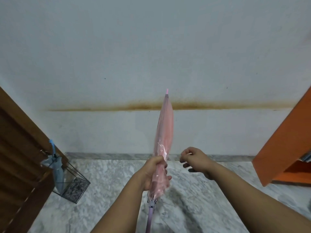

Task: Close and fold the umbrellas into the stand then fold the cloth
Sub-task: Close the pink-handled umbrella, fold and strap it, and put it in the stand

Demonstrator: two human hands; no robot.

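- Pale wall (151, 47) ahead with a long brown stain across it, and a speckled marble floor (193, 190) below; a wooden door (20, 165) stands at the left and an orange shelf (286, 140) at the right.
- Pink umbrella (165, 132) is closed and held up in front of the person, tip toward the wall, its handle running down out of view at the bottom edge.
- Left hand (154, 174) grips the bunched canopy near its lower end, fingers curled round it.
- Right hand (193, 159) hangs just beside the umbrella, not touching it; its fingers are loosely curled, thumb and forefinger close together. I cannot tell whether they pinch a strap or nothing.
- Blue umbrella (58, 170) already sits closed in the wire stand (74, 185) by the door, well apart from the pink one.
- Handling, as a judgement: the pink umbrella looks light, with a stiff shaft and a thin, glossy plastic skin that could slide under the fingers and crease or tear. Best held round the gathered canopy, then by the shaft or handle for lowering into the stand.
- No brand, label or writing can be read anywhere.
- No cloth is in view.
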